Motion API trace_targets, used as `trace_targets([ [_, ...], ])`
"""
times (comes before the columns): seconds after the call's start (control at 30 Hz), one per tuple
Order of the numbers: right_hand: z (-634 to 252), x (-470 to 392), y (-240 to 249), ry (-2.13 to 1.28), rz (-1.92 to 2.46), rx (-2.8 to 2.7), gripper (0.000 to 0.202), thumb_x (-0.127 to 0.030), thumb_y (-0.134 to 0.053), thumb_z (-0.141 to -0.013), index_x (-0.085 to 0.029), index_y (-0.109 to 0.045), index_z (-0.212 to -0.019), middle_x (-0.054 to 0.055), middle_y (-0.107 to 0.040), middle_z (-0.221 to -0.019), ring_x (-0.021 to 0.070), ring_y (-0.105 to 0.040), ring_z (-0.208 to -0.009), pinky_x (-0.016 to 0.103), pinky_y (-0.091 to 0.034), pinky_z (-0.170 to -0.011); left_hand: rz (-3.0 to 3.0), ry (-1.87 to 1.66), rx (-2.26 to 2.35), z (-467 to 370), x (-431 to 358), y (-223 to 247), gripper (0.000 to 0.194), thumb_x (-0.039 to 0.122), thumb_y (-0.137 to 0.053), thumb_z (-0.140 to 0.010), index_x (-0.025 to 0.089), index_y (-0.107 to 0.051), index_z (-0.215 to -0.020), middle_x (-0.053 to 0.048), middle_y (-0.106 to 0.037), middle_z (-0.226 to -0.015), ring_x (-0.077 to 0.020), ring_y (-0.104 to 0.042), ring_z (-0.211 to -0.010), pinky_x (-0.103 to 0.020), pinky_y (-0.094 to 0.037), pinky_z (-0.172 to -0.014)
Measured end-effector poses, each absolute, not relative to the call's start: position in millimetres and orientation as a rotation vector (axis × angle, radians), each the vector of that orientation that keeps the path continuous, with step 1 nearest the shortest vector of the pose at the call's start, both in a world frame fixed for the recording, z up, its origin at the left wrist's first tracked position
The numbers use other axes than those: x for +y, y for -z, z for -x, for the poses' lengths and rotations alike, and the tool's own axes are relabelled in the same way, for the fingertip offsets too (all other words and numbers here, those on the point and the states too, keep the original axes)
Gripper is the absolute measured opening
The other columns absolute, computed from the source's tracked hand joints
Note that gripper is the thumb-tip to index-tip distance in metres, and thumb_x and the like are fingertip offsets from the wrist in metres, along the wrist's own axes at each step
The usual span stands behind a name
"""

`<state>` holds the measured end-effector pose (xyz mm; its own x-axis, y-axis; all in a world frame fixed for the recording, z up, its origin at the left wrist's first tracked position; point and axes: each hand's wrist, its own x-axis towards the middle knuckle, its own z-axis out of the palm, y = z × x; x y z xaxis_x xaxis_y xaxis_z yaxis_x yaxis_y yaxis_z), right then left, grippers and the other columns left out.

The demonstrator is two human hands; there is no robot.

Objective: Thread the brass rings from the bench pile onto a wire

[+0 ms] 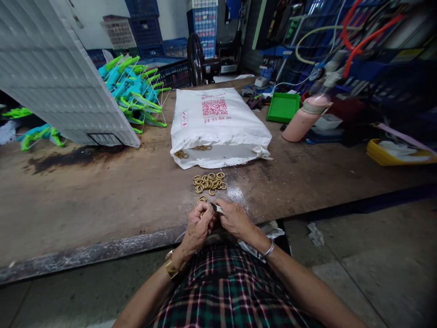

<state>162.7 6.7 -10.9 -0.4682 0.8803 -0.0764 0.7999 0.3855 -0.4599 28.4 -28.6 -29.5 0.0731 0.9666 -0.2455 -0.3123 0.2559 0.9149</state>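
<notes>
I see my left hand point(198, 223) and right hand point(234, 217) pinching a small part point(215, 208) together, each grip closed; brass rings point(209, 182) lie just beyond on the tabletop point(102, 191).

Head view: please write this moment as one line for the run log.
left hand: pinches brass ring | right hand: holds small dark-and-white part, unclear | loose brass rings: on table beyond hands | white sack: behind rings
</notes>
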Motion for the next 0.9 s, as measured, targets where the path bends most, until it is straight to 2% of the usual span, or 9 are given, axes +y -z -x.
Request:
trace_targets([
  [0.1,-163.2,9.6,9.8,-0.665,1.559,-2.516,0.028,-0.013,-0.04,-0.073,-0.02,-0.055,-0.095,0.003,-0.062,-0.071,0.0154,-0.053,-0.062,0.026,-0.027,-0.055,-0.818,-1.105,1.035,-24.6,-34.0,27.8,0.036,0.051,-0.056,-0.076,0.018,-0.042,-0.071,0.007,-0.045,-0.053,-0.0032,-0.034,-0.039,-0.015,-0.025,-0.036],
  [0.3,-160.3,20.6,18.3,-0.407,1.834,-2.53,0.026,-0.017,-0.039,-0.079,-0.017,-0.053,-0.102,0.008,-0.066,-0.079,0.0189,-0.057,-0.067,0.028,-0.029,-0.057,-0.711,-1.053,0.819,-19.0,-50.7,12.8,0.032,0.045,-0.058,-0.077,0.018,-0.043,-0.072,0.006,-0.047,-0.056,-0.0036,-0.037,-0.041,-0.015,-0.027,-0.037],
  [0.53,-133.9,26.5,23.5,-0.416,1.604,-2.47,0.022,-0.027,-0.046,-0.084,-0.021,-0.05,-0.104,0.006,-0.064,-0.101,0.0175,-0.059,-0.088,0.026,-0.034,-0.068,-0.35,-1.239,0.837,0.8,-43.8,28.0,0.034,0.044,-0.063,-0.072,0.016,-0.044,-0.071,0.002,-0.054,-0.071,-0.0022,-0.039,-0.044,-0.014,-0.026,-0.035],
  [0.7,-119.1,29.9,26.3,-0.392,1.66,-2.501,0.02,-0.025,-0.047,-0.083,-0.023,-0.05,-0.103,0.004,-0.064,-0.097,0.018,-0.06,-0.084,0.026,-0.033,-0.065,-0.248,-1.277,0.838,11.7,-43.7,33.5,0.032,0.039,-0.068,-0.067,0.018,-0.049,-0.082,0.003,-0.054,-0.068,-0.0037,-0.042,-0.044,-0.013,-0.024,-0.035],
  [0.77,-116.1,30.8,28.9,-0.373,1.691,-2.492,0.019,-0.023,-0.047,-0.082,-0.023,-0.052,-0.1,0.003,-0.064,-0.096,0.0183,-0.06,-0.083,0.027,-0.033,-0.064,-0.189,-1.274,0.814,13.0,-43.1,34.9,0.037,0.036,-0.072,-0.063,0.018,-0.052,-0.089,0.003,-0.054,-0.068,-0.0039,-0.043,-0.045,-0.013,-0.024,-0.035],
  [0.9,-115.6,32.5,33.0,-0.338,1.707,-2.446,0.018,-0.02,-0.047,-0.08,-0.022,-0.055,-0.096,0.004,-0.065,-0.093,0.018,-0.06,-0.082,0.026,-0.032,-0.064,-0.125,-1.294,0.753,14.5,-38.8,39.2,0.033,0.03,-0.076,-0.057,0.014,-0.055,-0.075,0.0,-0.056,-0.071,-0.0055,-0.049,-0.053,-0.012,-0.024,-0.036],
])
